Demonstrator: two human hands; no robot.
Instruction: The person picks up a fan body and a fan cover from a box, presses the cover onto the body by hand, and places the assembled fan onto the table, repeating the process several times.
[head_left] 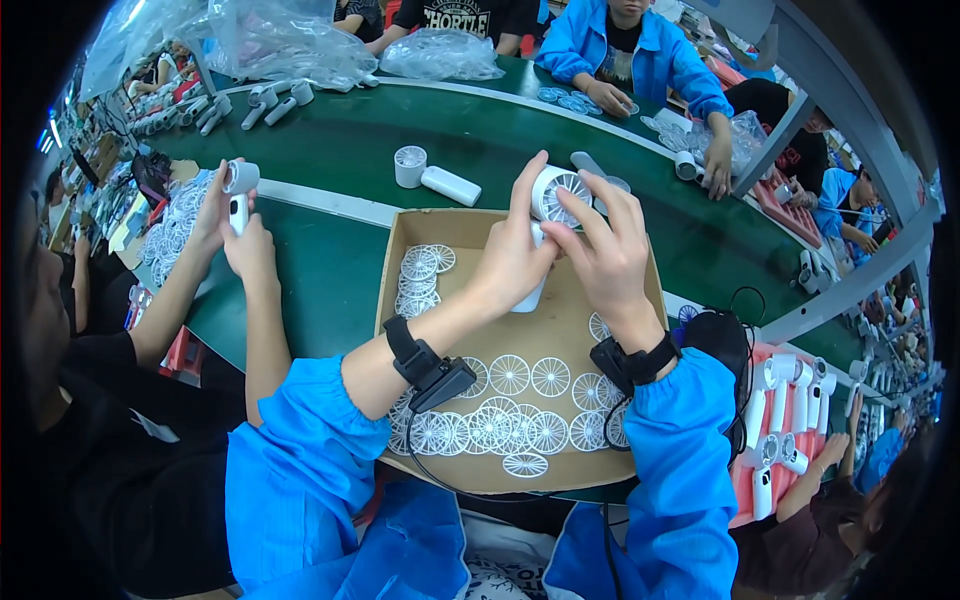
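Above the far side of a shallow cardboard box (520,335), I hold a white handheld fan (562,197) with its round spoked face turned toward me. My left hand (510,262) is closed around its side and neck, and the white handle hangs down below the palm. The thumb and fingers of my right hand (612,255) grip the round head at its rim, from the right. Inside the box lie many white spoked fan grilles (509,375), overlapping along the left side and the near edge, with some below my right wrist.
On the green conveyor belt (330,150) lie another white fan (409,167) and a white handle piece (452,186). A pink tray of fans (745,485) stands at right. At left, a co-worker's hands hold a fan (240,180) near piled grilles (178,225). A metal frame (845,290) rises right.
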